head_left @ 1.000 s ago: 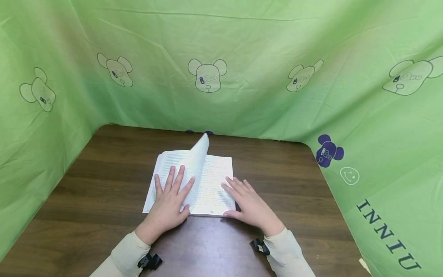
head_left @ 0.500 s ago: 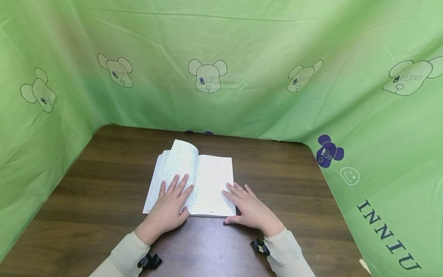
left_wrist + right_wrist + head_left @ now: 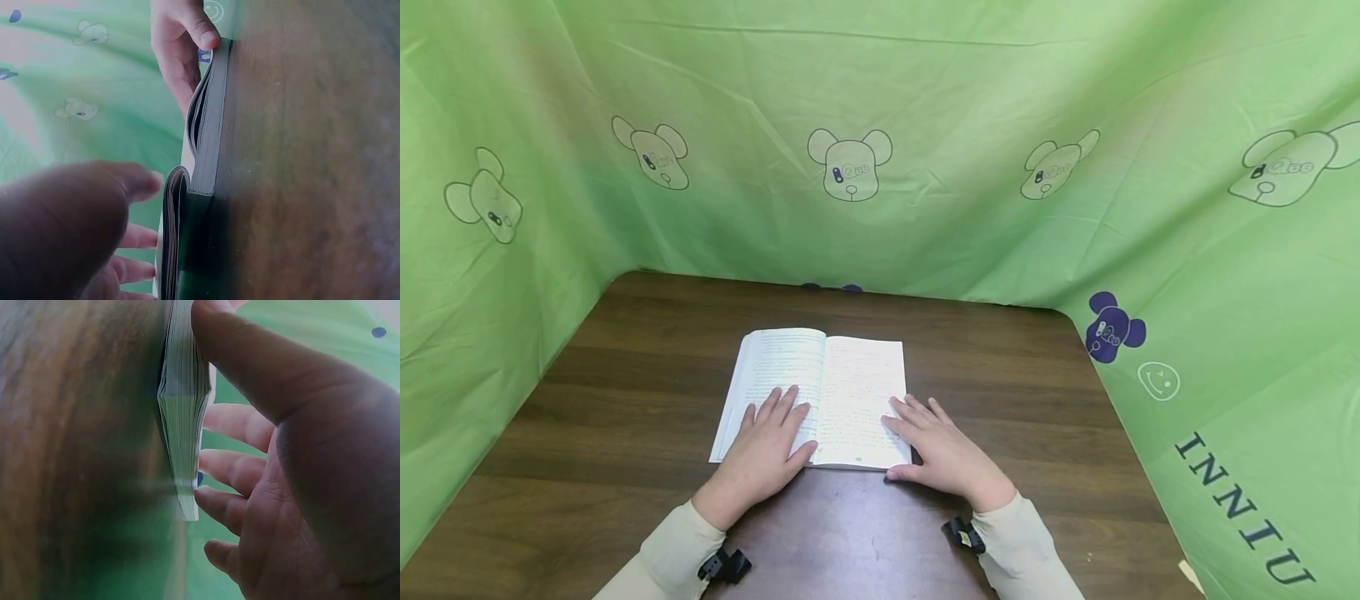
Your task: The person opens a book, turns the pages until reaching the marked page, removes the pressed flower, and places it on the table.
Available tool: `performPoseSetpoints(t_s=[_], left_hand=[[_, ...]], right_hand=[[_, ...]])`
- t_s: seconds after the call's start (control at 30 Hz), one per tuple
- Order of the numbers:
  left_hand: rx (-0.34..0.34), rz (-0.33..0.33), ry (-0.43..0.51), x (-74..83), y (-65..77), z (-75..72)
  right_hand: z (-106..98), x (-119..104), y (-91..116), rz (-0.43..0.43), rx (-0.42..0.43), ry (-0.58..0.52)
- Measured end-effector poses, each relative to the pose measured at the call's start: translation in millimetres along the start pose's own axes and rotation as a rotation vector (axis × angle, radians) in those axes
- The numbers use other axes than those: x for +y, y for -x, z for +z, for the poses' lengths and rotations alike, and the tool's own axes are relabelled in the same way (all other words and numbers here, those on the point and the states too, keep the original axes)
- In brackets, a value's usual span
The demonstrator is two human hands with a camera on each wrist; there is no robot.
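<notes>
An open book [image 3: 861, 375] with printed pages lies on the table, its spine running away from the person. My left hand [image 3: 760, 454] rests with spread fingers on the lower part of the left page, the thumb near the spine. At the book's lower right corner is my right hand [image 3: 951, 458], its fingertips on the right page's edge. In the right wrist view the right thumb [image 3: 250, 362] lies along the thick page block [image 3: 182, 412], with the other fingers extended. The left wrist view shows the left pages [image 3: 172, 231] bulging up beside the thicker right half.
The brown wooden table [image 3: 625, 400] extends round the book. A green curtain [image 3: 850, 242] with printed bear heads hangs along the back and both sides. Black wrist cameras [image 3: 725, 567] are strapped over the pale sleeves [image 3: 673, 554].
A raised page has come down onto the left side and now lies flat. The left hand has slid slightly toward the person; the right hand has shifted a little toward the person too.
</notes>
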State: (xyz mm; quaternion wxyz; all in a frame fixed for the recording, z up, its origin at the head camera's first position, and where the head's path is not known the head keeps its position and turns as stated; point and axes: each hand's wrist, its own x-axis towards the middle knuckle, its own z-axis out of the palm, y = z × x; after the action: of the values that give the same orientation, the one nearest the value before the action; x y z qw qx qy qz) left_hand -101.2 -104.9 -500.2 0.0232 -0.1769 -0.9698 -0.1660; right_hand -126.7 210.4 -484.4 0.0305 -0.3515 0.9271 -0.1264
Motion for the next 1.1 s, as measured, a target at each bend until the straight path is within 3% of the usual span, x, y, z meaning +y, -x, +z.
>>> performPoseSetpoints(t_s=[0.53,0.7,0.9,1.1], left_hand=[[0.009,-0.002,0.006,1.5,-0.9,-1.3],[0.029,0.066,0.010,0.6,-1.6,-0.4],[0.050,0.166,0.024,1.2,-2.3,0.4],[0.018,0.190,0.034,0.8,-2.2,2.7]], right_hand=[[-3,-1,1,-0.041,0.052,0.007],[-6,-1,-1,-0.107,0.089,0.068],[-10,0,0,-0.155,0.075,0.081],[-11,0,-1,-0.173,0.086,0.091]])
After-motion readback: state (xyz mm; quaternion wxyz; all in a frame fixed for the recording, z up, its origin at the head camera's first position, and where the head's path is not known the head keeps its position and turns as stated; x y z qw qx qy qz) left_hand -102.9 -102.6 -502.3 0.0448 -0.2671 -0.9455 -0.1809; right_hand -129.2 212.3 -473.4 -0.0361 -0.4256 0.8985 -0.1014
